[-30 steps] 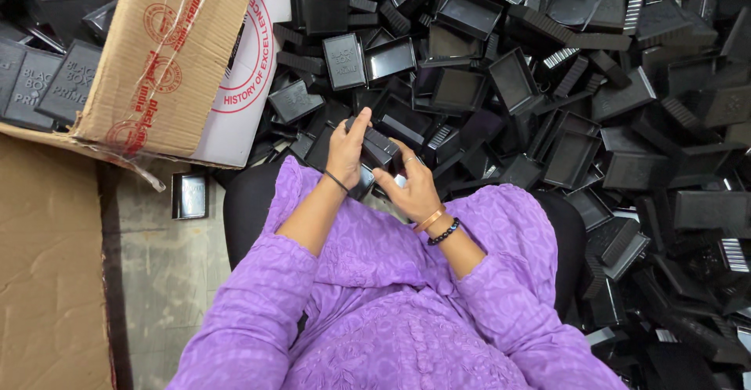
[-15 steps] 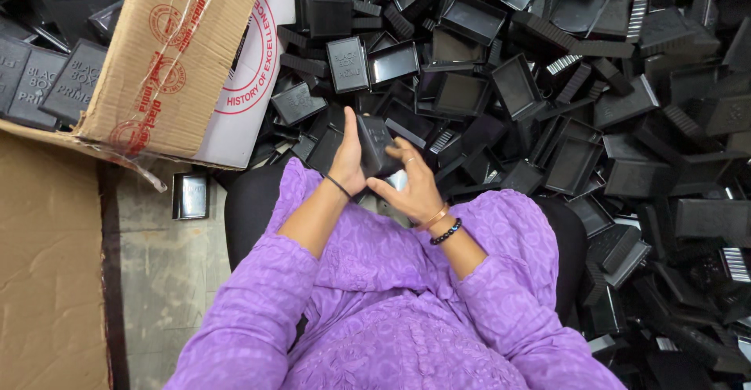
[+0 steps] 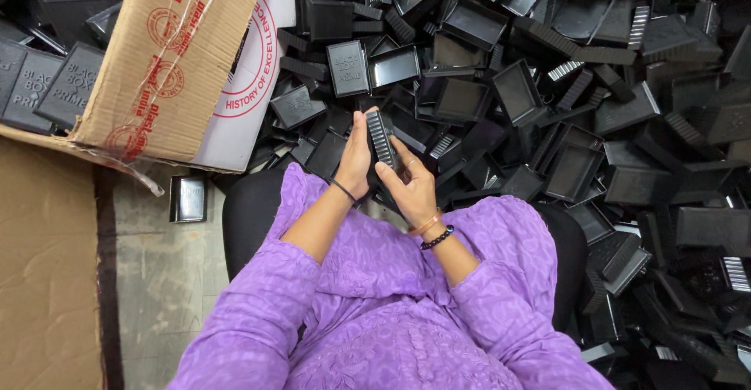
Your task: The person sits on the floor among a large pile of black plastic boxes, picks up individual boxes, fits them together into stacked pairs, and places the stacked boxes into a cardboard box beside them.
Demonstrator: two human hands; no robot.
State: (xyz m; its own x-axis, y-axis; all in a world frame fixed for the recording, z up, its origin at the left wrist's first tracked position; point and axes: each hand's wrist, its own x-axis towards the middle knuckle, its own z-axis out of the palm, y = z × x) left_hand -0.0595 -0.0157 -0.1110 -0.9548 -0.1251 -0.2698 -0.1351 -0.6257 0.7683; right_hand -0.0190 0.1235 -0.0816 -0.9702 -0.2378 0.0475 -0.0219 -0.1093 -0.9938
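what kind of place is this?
Probably a small workshop or packing floor for plastic parts. A huge heap of black plastic boxes and lids covers the floor, an open cardboard carton holds more, and the left hand and right hand hold one ribbed black piece.

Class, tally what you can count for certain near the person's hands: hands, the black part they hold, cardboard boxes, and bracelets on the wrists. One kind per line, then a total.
Hands: 2 (left hand, right hand)
Held black ridged part: 1
Cardboard box: 1
Wrist bands: 3 (thin black band, orange bangle, black beaded bracelet)
Total: 7
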